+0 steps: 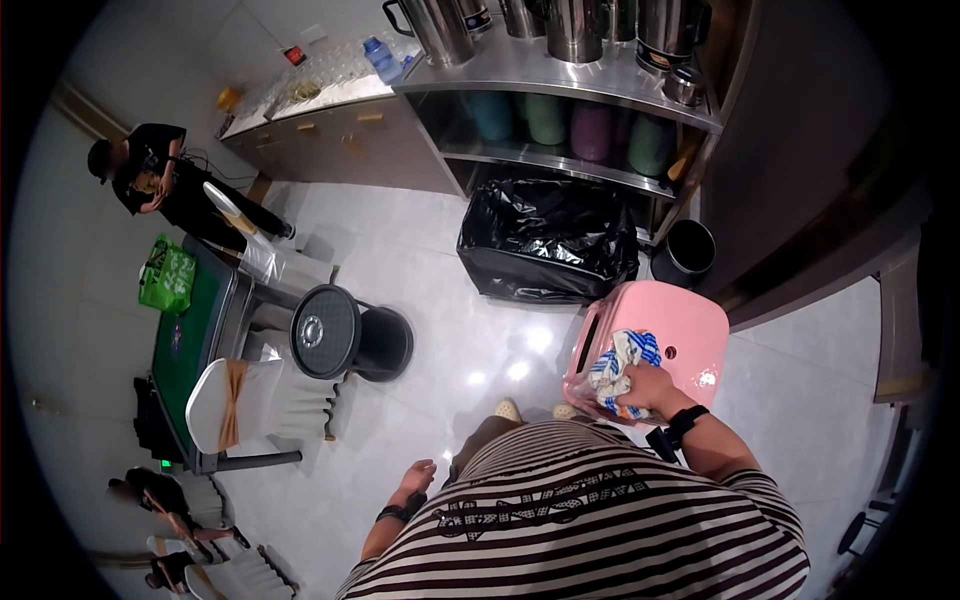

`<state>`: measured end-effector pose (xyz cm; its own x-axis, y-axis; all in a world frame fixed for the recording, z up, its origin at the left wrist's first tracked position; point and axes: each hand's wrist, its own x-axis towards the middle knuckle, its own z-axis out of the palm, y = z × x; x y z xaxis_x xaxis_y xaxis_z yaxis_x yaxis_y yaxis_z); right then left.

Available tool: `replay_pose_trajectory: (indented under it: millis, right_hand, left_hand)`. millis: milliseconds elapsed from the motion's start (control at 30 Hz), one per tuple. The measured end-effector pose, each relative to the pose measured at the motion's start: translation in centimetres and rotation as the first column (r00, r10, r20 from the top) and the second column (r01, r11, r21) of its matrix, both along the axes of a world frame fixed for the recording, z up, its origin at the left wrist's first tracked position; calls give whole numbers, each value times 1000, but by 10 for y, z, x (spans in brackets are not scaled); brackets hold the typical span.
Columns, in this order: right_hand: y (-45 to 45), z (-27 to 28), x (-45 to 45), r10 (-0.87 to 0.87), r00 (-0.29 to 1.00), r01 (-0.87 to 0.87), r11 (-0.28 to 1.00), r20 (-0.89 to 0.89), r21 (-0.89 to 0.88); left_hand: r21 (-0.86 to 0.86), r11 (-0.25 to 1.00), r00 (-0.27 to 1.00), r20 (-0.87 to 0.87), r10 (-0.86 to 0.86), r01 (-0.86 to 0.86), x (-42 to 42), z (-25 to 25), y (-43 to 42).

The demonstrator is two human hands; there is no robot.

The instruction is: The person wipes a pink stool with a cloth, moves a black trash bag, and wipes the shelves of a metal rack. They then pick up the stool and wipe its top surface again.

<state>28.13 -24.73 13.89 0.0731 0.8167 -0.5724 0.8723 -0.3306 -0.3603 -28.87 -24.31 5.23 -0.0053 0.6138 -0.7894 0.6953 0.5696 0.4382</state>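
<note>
My right hand (650,389) is closed round a crumpled blue-and-white cloth (622,362) with some orange on it. The cloth rests against a glossy pink box-like thing (685,325) with rounded corners, a dark slot along one side and a small dark round spot on top. I cannot make out exactly what this pink thing is. At my left side, my left hand (418,474) hangs free over the floor, its fingers loosely bent and nothing seen in it.
Ahead stand a large bin lined with a black bag (550,245) and a small black bin (684,252), below a steel shelf (560,75) holding jugs and coloured flasks. A black round-topped stand (325,332), covered chairs (215,405) and a green-topped table (185,345) are leftward. Several people (160,170) are there.
</note>
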Motion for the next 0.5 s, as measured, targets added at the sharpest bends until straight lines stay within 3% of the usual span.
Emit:
replay_pose_trajectory:
  millis: [100,267,333,500]
  right_hand:
    - [1,-2,0,-27,1000,27,999,-1,21]
    - [4,7,-9,-100,994,102,993,44,-51]
    - [7,7,-13,-132,987,139,987,90,-79]
    - [14,5,-34,-326,920,363,918,219,-159]
  left_hand:
    - [-4,1000,1000,-14,16,-16,-8,-10,6]
    - [-89,987,987,-79,-140,133,-9,-15,55]
    - [-77,990,993,-19,-117,115,-9,-21,84]
    - [-35,968,968,-3,-249,249,-25,-41,183]
